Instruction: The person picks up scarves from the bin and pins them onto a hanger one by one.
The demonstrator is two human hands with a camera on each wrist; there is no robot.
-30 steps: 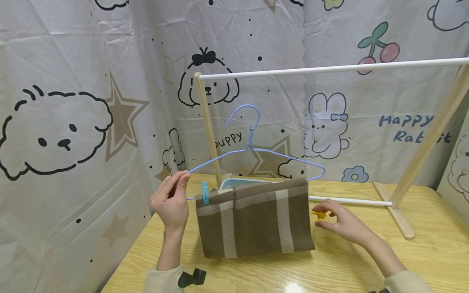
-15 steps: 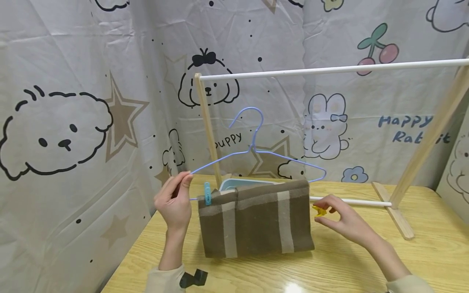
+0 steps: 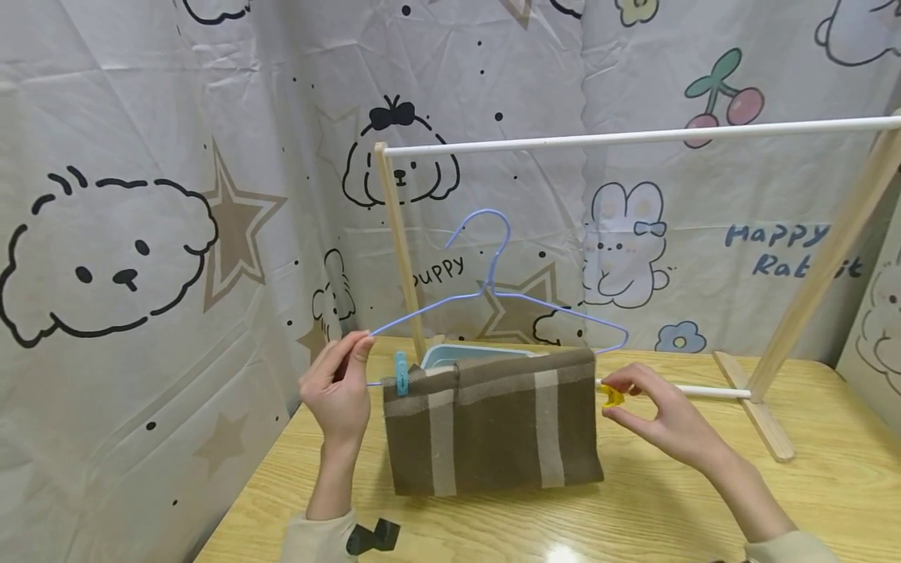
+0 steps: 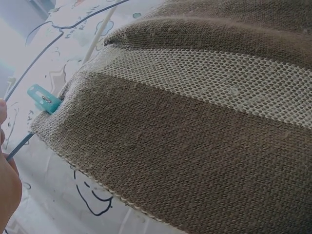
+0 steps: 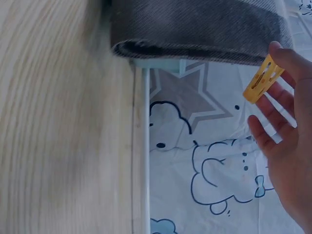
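Observation:
My left hand (image 3: 339, 391) grips the left end of a blue wire hanger (image 3: 450, 298). Over the hanger's lower bar hangs a folded brown knitted cloth with pale stripes (image 3: 493, 438). A teal clothespin (image 3: 401, 373) clips the cloth at its left corner; in the left wrist view the teal clothespin (image 4: 45, 99) sits right by the bare bar. Just off the cloth's right edge, my right hand (image 3: 665, 410) pinches a yellow clothespin (image 3: 612, 396) between thumb and fingers. The right wrist view has the yellow clothespin (image 5: 263, 79) close beside the cloth's folded edge.
Behind the cloth stands a light blue basket (image 3: 479, 349), mostly hidden. A rack with a white top rod (image 3: 633, 138), wooden posts and a white lower rod (image 3: 711, 391) stands at the back of the wooden table (image 3: 676, 516). A printed curtain (image 3: 281, 102) surrounds it.
The hanger and cloth have shifted slightly right and down with my left hand. My right hand has risen a little, and the yellow clothespin has turned in its fingers.

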